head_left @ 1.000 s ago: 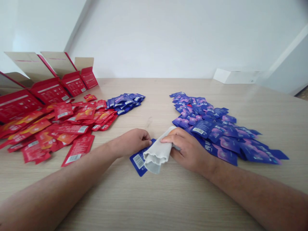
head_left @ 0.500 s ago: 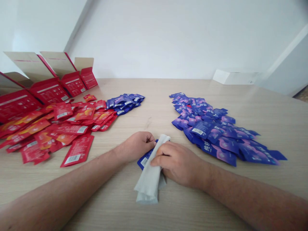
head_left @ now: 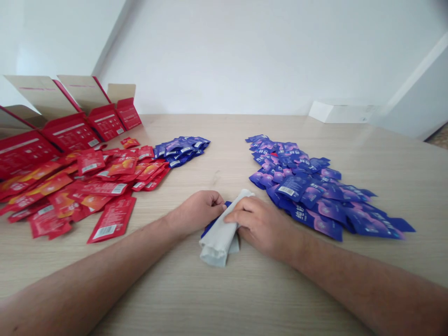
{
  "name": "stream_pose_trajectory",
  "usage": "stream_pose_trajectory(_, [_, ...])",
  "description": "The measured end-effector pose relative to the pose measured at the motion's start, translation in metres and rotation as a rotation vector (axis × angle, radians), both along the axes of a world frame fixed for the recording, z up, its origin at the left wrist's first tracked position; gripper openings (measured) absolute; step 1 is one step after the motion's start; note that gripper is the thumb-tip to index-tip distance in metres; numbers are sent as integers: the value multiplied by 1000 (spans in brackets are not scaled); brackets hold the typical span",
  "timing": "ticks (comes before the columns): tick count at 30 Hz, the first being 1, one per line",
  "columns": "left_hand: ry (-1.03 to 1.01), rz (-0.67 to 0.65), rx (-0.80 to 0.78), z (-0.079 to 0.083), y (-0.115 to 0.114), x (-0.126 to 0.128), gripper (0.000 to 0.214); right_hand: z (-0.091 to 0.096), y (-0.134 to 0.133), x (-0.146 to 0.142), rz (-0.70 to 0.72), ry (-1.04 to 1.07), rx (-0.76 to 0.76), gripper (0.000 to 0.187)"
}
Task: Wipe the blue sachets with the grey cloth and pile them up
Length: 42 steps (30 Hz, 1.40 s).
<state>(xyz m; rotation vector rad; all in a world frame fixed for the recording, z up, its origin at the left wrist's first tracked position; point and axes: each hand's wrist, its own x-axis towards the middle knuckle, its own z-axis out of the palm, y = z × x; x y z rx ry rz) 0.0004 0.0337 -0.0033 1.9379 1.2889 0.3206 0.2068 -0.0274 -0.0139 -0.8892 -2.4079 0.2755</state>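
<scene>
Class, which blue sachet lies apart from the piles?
The blue sachet under the white cloth, between the left hand and right hand; the others form a small pile and a large pile.

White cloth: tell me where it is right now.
In the head view, the white cloth lies on the table under the right hand, over a blue sachet, with the left hand just beside it.
</scene>
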Motion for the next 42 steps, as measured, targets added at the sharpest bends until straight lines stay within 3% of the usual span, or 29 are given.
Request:
stream_pose_trajectory(3, [-1,1,-11,2,-1,0,31,0,-1,-1,-33,8,-9,34])
stream_pose_trajectory(8, [-17,-24,28,4,0,-1,27,0,-7,-7,141,-42,31,24])
stream_pose_trajectory(14, [-9,7,-15,1,-1,0,32,-1,1,0,-47,30,-15,36])
stream_pose_trajectory(19, [-11,-29,33,1,1,-2,30,-2,-5,-6,181,-9,11,27])
stream_pose_trajectory(26, [-15,7,-31,1,0,-1,33,0,2,3,-42,37,-38,37])
stream_pose_trajectory(31, [-27,-15,31,2,0,-1,33,-1,-5,-3,177,-12,-15,28])
stream_pose_trajectory(37, [-15,19,-48,2,-1,0,34,-1,4,5,-49,31,-37,37])
stream_pose_trajectory(42, [-19,-14,37,0,1,-1,32,-1,-3,0,148,-13,-25,30])
